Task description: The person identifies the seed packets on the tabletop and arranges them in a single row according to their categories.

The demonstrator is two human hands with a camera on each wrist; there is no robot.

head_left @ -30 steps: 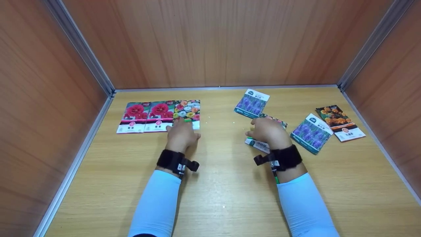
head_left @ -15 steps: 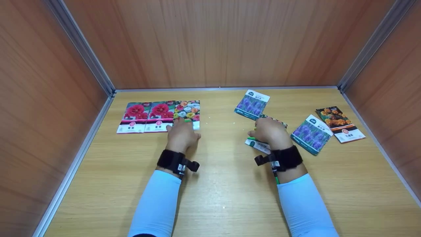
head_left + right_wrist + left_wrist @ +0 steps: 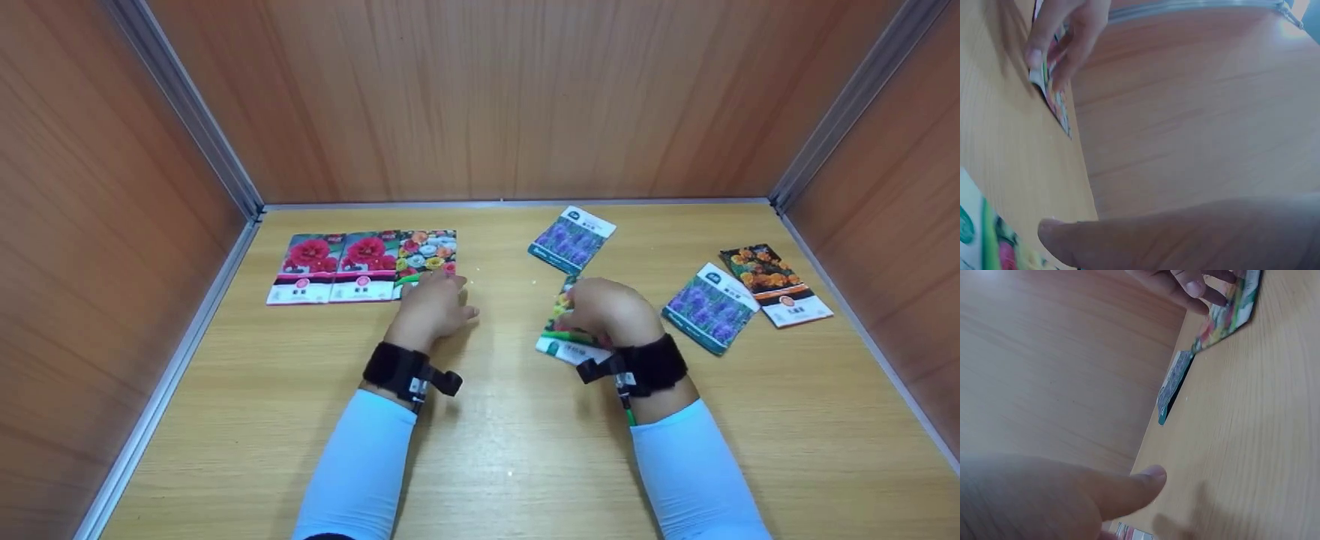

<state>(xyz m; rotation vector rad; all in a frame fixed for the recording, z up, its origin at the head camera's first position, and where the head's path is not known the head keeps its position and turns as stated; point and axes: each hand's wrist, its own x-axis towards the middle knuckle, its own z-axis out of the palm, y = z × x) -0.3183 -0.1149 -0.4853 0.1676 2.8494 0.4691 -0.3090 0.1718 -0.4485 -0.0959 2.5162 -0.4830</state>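
My left hand [image 3: 436,304] is at the lower right of a seed packet with mixed flowers [image 3: 426,251], the rightmost in a row. Beside it lie two packets with a pink-red flower [image 3: 364,262]. Its fingers are spread over that packet's lower end, thumb held out to the right. My right hand [image 3: 611,307] rests its fingers on another mixed-flower packet [image 3: 559,337] and covers much of it. In the right wrist view the thumb looks straight, over that packet's edge [image 3: 994,236]. A lavender packet [image 3: 572,240] lies just behind it.
A second lavender packet [image 3: 712,307] lies right of my right hand, touching an orange-flower packet [image 3: 776,285]. Wooden panels, such as the back wall [image 3: 502,97], enclose the table [image 3: 495,420] at the back and on both sides.
The packet under my right hand has turned and slid toward me and left, and the lavender packet behind it has shifted slightly. My left hand has moved a little right.
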